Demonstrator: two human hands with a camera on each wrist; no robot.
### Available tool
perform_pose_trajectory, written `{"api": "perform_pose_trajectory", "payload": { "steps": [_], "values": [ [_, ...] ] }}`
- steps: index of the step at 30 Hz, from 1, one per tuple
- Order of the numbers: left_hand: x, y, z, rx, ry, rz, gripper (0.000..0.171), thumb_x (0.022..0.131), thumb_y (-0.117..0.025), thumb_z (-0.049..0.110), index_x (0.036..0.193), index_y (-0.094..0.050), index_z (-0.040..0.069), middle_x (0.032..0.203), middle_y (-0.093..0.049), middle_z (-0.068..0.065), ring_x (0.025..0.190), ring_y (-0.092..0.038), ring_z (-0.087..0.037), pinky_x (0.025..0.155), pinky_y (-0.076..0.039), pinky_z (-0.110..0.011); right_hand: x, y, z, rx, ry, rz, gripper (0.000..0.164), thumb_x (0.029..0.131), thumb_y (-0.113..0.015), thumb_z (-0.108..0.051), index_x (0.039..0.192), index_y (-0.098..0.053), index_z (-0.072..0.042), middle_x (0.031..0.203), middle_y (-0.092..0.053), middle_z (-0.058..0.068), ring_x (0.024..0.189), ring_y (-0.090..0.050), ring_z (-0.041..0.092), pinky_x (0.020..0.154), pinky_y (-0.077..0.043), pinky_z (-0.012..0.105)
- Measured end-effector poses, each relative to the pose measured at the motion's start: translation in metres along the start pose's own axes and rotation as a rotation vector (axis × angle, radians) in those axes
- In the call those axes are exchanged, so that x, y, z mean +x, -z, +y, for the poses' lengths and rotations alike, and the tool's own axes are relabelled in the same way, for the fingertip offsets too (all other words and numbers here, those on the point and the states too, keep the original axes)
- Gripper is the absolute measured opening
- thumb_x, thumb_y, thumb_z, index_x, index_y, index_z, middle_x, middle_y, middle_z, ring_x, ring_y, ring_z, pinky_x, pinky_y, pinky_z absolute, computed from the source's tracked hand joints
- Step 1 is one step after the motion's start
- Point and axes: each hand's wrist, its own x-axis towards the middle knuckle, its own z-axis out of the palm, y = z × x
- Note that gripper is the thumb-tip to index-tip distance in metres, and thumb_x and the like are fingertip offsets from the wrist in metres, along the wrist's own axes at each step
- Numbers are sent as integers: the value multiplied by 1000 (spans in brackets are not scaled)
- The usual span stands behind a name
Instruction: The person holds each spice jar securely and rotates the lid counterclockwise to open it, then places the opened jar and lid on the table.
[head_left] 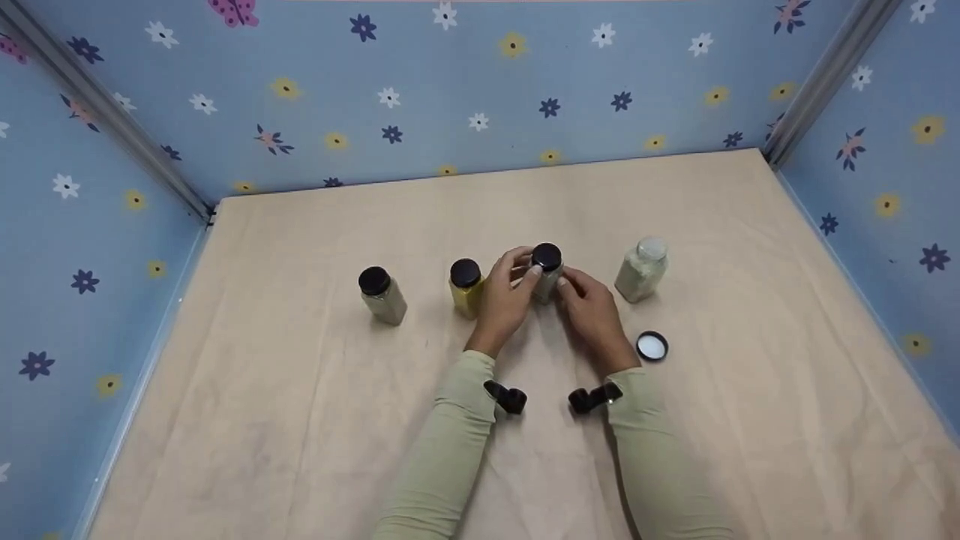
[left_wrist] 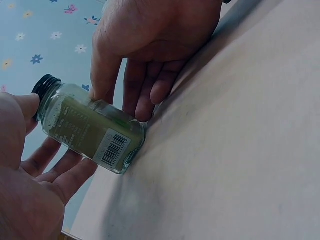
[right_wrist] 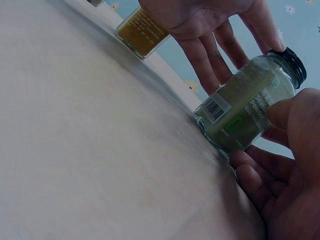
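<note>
A glass spice jar with a black lid point(head_left: 546, 274) stands between my two hands, its base on the cloth. My left hand point(head_left: 508, 298) holds it from the left, with the thumb up at the lid and the fingers round the far side. From the right, my right hand point(head_left: 592, 311) grips the lower body of the jar between thumb and fingers. Grey-green powder fills most of the glass, and a barcode label point(left_wrist: 114, 148) shows in the left wrist view. White lettering reading "Seasoning Powder", partly covered, faces the right wrist camera.
Left of my hands stand a yellow spice jar point(head_left: 466, 289) and a grey-green one point(head_left: 383, 297), both black-lidded. To the right is a jar of pale green contents without its black lid point(head_left: 641, 270). A loose black lid point(head_left: 652, 346) lies upturned near my right wrist. Flowered panels surround the table.
</note>
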Motion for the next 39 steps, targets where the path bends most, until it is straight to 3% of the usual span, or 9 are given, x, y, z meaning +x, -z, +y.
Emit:
{"api": "perform_pose_trajectory", "payload": {
  "steps": [7,16,25,32,39],
  "values": [
    [0,1,0,-41,-14,-9,32,102,-60,21,134,-58,13,121,-62,-6,114,-61,-20,96,-50,-36,-1,0,-1,-29,1,3,41,105,-54,-30,141,-59,-12,139,-60,8,131,-52,23,110,-38,41],
    [3,-1,2,37,3,-31,46,102,-60,19,147,-51,11,126,-59,-9,116,-59,-18,100,-47,-28,-1,2,-1,-16,-4,11,41,104,-54,-31,139,-61,-11,137,-61,8,129,-53,22,109,-39,40],
    [4,0,4,81,28,-68,55,100,-60,20,152,-45,15,125,-54,-13,119,-57,-22,101,-47,-30,0,1,-1,-21,-40,-10,41,104,-53,-32,140,-60,-14,135,-62,6,122,-56,21,107,-41,41],
    [6,-1,4,73,48,-79,56,99,-61,23,153,-45,20,125,-50,-11,119,-56,-21,102,-46,-31,0,0,-2,-16,-12,6,40,104,-54,-32,139,-61,-13,133,-63,7,121,-57,21,105,-42,41],
    [5,-2,2,52,53,-74,50,99,-62,23,148,-52,17,126,-51,-9,119,-56,-20,101,-47,-35,-1,-1,-2,-19,-12,9,41,104,-54,-32,140,-61,-12,131,-64,7,119,-58,21,102,-44,41]
  ]
}}
